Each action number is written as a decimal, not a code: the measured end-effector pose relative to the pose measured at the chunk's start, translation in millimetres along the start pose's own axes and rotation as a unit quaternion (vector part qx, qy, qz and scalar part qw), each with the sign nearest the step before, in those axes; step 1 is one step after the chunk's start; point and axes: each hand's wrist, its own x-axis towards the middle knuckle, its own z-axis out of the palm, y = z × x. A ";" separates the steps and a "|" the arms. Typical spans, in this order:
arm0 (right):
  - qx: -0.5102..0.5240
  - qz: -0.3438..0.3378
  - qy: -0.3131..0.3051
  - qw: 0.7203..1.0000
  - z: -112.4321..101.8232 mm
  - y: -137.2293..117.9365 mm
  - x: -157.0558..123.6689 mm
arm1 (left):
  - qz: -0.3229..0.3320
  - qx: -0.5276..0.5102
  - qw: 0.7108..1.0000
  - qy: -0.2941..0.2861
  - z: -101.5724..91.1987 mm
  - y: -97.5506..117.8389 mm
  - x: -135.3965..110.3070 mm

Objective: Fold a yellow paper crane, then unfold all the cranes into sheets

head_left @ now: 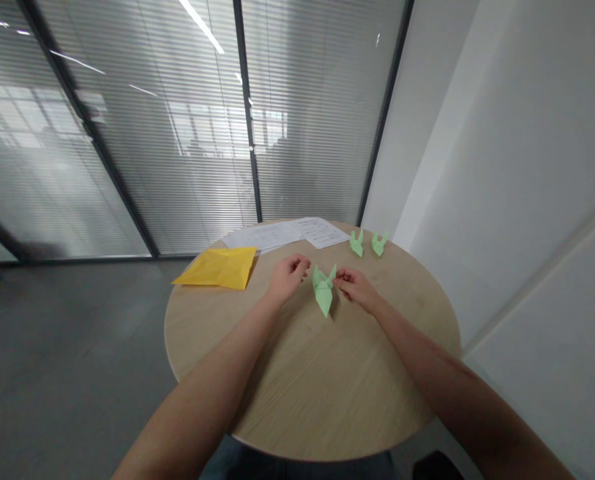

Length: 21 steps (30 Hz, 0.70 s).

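Observation:
Over the middle of the table, a light green folded-paper origami figure (323, 293) stands with two upright points and a long pointed flap toward me. My right hand (357, 287) is closed at the figure's right point, its fingertips pinching the paper's edge. To the left of the figure, my left hand (288, 277) is loosely curled, with thumb and fingers a little apart and nothing visible in them. A small gap separates it from the paper. Two smaller green origami figures, one on the left (356, 244) and one on the right (378, 245), stand farther back.
The round wooden table (322, 393) carries a yellow envelope (220, 268) at the left. Printed white sheets (322, 232) overlap along its far edge. Behind rises a glass partition (197, 133) with blinds, and a white wall (527, 167) stands close on the right.

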 end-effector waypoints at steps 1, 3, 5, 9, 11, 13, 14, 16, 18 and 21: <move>-0.005 -0.004 0.015 1.000 -0.5 0.0 0.4 | -0.003 0.016 1.000 0.005 0.1 -0.9 0.3; -0.014 -0.013 0.039 0.999 -1.7 0.5 1.4 | -0.003 0.056 0.998 0.005 0.6 -3.4 0.7; -0.018 -0.023 0.059 0.998 -2.7 1.2 2.3 | 0.007 0.095 0.995 -0.009 1.4 -6.4 0.6; -0.029 -0.039 0.081 0.996 -3.3 2.1 3.5 | 0.024 0.125 0.991 -0.046 4.0 -10.5 -1.5; -0.036 -0.042 0.078 0.995 -3.1 1.7 3.5 | 0.030 0.114 0.991 -0.066 5.6 -11.1 -3.0; -0.041 -0.045 0.072 0.996 -2.6 0.9 3.1 | 0.037 0.110 0.990 -0.077 7.2 -11.2 -4.0; -0.042 -0.047 0.070 0.996 -2.4 0.5 2.9 | 0.041 0.112 0.990 -0.078 7.8 -11.4 -4.2; -0.043 -0.054 0.062 0.996 -2.0 -0.3 2.4 | 0.048 0.118 0.989 -0.077 8.9 -12.2 -4.1; -0.046 -0.057 0.055 0.996 -1.3 -0.8 2.2 | 0.055 0.115 0.989 -0.078 9.5 -13.6 -3.3; -0.056 -0.059 0.047 0.996 0.0 -0.9 2.3 | 0.056 0.099 0.990 -0.082 9.8 -15.2 -2.0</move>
